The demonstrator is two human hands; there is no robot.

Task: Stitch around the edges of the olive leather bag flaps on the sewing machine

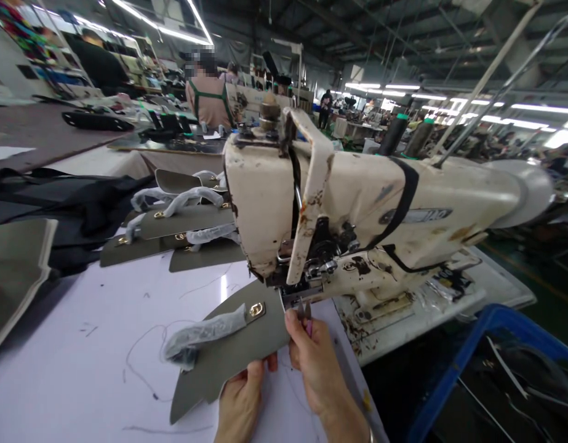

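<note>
My left hand (245,397) pinches the near edge of a grey-green bag panel (214,363), thumb on top and fingers underneath. The panel carries a plastic-wrapped handle (205,335) and a gold metal fitting (256,309). Its far end reaches under the head of a cream sewing machine (265,203). Closed round small thread snips (308,320) with a purple grip, my right hand (318,363) is at the panel's right end, just below the needle area. Its thumb is near the panel edge; whether it presses on it I cannot tell.
Similar panels with wrapped handles (186,221) are piled behind, left of the machine. Dark fabric (71,209) and a folded grey-green piece (18,271) lie at left. A blue crate (431,400) stands at lower right. Loose threads lie on the white tabletop (103,381). People work farther back.
</note>
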